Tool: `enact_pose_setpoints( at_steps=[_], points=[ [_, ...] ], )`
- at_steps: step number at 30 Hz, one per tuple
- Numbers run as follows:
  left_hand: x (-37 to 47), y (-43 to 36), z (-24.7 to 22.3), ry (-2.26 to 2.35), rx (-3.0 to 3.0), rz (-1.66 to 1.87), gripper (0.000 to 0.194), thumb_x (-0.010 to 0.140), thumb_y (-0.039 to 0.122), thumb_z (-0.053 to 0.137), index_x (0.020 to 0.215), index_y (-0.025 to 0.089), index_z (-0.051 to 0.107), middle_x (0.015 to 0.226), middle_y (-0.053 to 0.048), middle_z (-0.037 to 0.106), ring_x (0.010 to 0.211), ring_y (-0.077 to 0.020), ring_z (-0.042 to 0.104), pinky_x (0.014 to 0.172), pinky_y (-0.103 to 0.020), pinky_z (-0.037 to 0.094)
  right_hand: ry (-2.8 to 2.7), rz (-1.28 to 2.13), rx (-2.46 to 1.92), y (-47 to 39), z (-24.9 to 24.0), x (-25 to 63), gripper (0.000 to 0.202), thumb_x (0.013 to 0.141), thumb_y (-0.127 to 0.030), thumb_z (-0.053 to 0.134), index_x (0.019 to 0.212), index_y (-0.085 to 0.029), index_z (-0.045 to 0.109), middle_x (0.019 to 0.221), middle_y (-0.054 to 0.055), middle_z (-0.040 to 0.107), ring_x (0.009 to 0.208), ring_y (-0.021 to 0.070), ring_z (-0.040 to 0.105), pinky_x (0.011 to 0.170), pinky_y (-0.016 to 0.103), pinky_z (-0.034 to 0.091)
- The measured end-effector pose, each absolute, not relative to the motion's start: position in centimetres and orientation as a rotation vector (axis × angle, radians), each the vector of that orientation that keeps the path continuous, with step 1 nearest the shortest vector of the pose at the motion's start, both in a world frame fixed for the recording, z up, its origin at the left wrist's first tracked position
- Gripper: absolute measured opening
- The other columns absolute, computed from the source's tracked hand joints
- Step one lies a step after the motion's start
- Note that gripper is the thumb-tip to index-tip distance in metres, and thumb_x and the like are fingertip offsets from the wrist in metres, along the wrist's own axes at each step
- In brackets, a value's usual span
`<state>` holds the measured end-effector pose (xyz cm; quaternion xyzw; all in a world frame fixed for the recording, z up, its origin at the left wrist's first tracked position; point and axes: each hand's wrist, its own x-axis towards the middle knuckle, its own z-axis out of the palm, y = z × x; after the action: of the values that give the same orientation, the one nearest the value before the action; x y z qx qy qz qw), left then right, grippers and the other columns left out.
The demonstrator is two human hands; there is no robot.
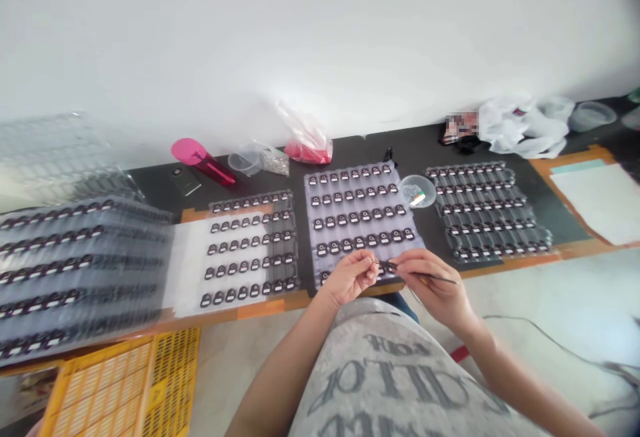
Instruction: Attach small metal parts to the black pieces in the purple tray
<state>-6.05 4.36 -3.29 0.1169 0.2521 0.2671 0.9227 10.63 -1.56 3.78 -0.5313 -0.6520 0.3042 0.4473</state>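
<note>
My left hand (pixel 353 275) is closed in a pinch over the near edge of the middle tray (pixel 345 227); something tiny shows at its fingertips, too small to name. Close by on the right, my right hand (pixel 433 283) grips a thin dark tool (pixel 440 279), its tip pointing toward the left fingertips. Rows of small black parts with white labels fill the middle tray, and the hands cover some of the nearest row. A round clear dish (pixel 418 192) with small bits in it stands at the tray's right side.
Similar trays stand to the right (pixel 487 210) and left (pixel 283 250), with a tray stack (pixel 135 257) at far left. Behind are a pink cylinder (pixel 203 160), a bag of red material (pixel 310 150) and white plastic bags (pixel 525 123). A yellow crate (pixel 173 383) sits lower left.
</note>
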Motion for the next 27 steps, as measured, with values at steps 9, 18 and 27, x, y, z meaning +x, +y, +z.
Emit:
enact_pose_setpoints(
  at_steps=[9, 18, 27],
  points=[
    [-6.1, 4.4, -3.4, 0.518, 0.257, 0.55, 0.018, 0.071, 0.022, 0.069, 0.077, 0.012, 0.056, 0.064, -0.001, 0.05, 0.055, -0.0049, 0.044, 0.05, -0.016, 0.031, -1.646, 0.759, -1.283, -1.5, 4.0, 10.5, 0.019, 0.079, -0.008, 0.054, 0.089, -0.022, 0.063, 0.095, 0.006, 0.061, 0.085, 0.0157, 0.06, 0.074, 0.029, 0.05],
    [-6.0, 4.5, -4.1, 0.584, 0.213, 0.577, 0.021, 0.071, 0.027, 0.068, 0.079, 0.012, 0.055, 0.068, 0.0, 0.05, 0.055, -0.0047, 0.045, 0.048, -0.016, 0.03, -1.523, 0.68, -1.354, -1.4, 2.2, 11.1, 0.016, 0.079, -0.011, 0.056, 0.086, -0.023, 0.064, 0.094, 0.006, 0.061, 0.084, 0.0168, 0.06, 0.074, 0.031, 0.051],
    [-5.3, 4.3, -5.1, 0.891, 0.504, 0.522, 0.032, 0.077, 0.033, 0.054, 0.1, 0.011, 0.055, 0.053, 0.005, 0.042, 0.04, -0.0042, 0.033, 0.04, -0.018, 0.017, -1.459, 0.504, -1.496, 1.3, -4.1, 11.7, 0.01, 0.08, -0.016, 0.055, 0.083, -0.022, 0.063, 0.087, 0.004, 0.06, 0.082, 0.0168, 0.059, 0.075, 0.032, 0.049]
  ],
)
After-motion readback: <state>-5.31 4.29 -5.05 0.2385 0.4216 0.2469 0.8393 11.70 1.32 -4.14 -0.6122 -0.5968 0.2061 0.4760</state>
